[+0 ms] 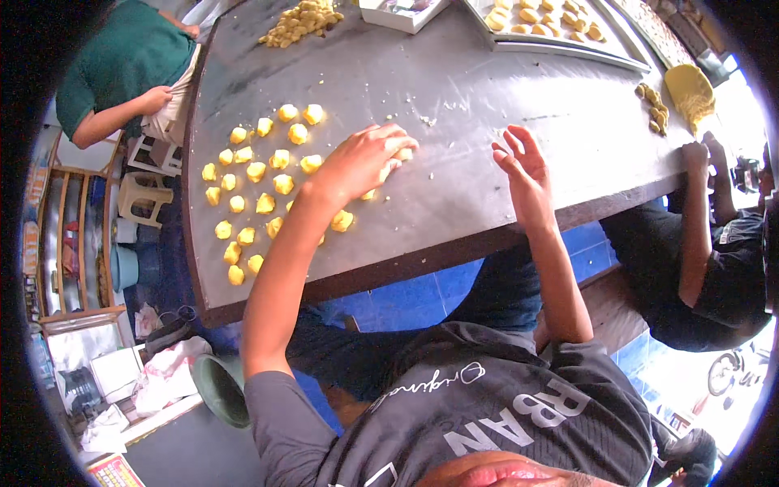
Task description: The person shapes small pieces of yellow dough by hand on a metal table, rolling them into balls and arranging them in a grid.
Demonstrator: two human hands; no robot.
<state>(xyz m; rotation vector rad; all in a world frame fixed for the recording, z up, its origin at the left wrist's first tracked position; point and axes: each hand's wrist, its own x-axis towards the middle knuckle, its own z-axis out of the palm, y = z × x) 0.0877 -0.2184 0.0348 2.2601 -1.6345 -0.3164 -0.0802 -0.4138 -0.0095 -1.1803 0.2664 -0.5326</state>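
My left hand [361,162] is at the right edge of a spread of small yellow dough pieces [256,170] on the metal tabletop [446,203], its fingers curled round a small pale piece [403,152], likely dough, mostly hidden by them. My right hand [521,166] hangs a little above the bare metal to the right, fingers apart and slightly bent, holding nothing.
At the back are a brown dough mound [296,24], a white box [398,8] and a tray of shaped pieces [544,24]. A person in green [122,73] stands left; another's hands [702,154] are right, near brown pieces [653,105]. Stools [144,195] stand beside the table.
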